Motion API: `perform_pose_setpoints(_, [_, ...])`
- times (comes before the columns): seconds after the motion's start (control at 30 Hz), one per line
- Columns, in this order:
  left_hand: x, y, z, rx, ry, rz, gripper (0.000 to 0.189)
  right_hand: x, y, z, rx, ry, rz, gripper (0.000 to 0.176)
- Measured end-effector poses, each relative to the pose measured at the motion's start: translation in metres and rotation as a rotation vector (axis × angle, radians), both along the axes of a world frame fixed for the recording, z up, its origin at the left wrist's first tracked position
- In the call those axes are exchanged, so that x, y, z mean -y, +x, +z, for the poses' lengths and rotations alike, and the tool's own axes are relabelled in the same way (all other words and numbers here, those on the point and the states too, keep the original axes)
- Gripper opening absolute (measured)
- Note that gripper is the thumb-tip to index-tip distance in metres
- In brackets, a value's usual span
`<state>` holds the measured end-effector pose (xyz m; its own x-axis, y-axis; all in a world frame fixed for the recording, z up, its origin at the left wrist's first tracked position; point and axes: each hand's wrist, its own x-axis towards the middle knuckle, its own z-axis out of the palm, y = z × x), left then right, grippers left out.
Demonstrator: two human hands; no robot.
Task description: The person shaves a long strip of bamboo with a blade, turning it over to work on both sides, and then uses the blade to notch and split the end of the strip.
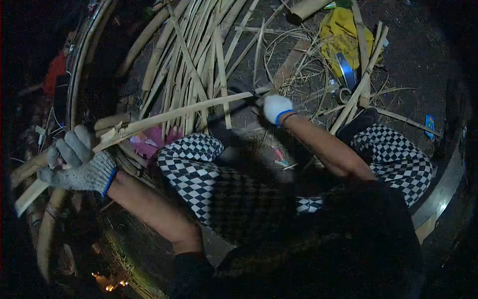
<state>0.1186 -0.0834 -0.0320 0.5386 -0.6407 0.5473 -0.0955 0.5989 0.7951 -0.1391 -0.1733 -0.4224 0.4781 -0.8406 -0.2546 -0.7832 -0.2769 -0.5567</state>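
A long, pale split bamboo strip (184,110) runs slantwise across the view, with a rough, splintered spot (117,132) along it. My left hand (77,162), in a grey knit glove with a blue cuff, curls its fingers around the strip near its lower left end. At the upper right end is my right hand (277,108), in a white glove with a blue cuff. Its fingers are closed and mostly hidden. A slim dark shape (244,101) shows beside them, too dim to name.
Many split bamboo strips (191,60) lie piled ahead. A yellow cloth (343,37), a shiny blade-like piece (346,71) and a tape roll (343,94) lie at upper right. A broad curved blade (443,189) is at right. Small flames (112,285) burn at lower left.
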Motion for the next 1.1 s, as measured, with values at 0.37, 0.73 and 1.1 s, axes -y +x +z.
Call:
perform_pose_setpoints(0.37, [0.010, -0.012, 0.003, 0.046, -0.030, 0.108, 0.038, 0.012, -0.022, 0.016, -0.062, 0.090, 0.162, 0.029])
perform_pose_setpoints(0.73, [0.011, -0.013, 0.000, 0.048, -0.042, 0.272, 0.044, -0.015, -0.025, -0.008, 0.139, -0.075, 0.072, 0.026])
perform_pose_setpoints(1.1, [0.000, 0.046, 0.002, -0.041, -0.049, -0.563, 0.048, -0.012, -0.004, 0.015, 0.277, -0.015, 0.196, 0.030])
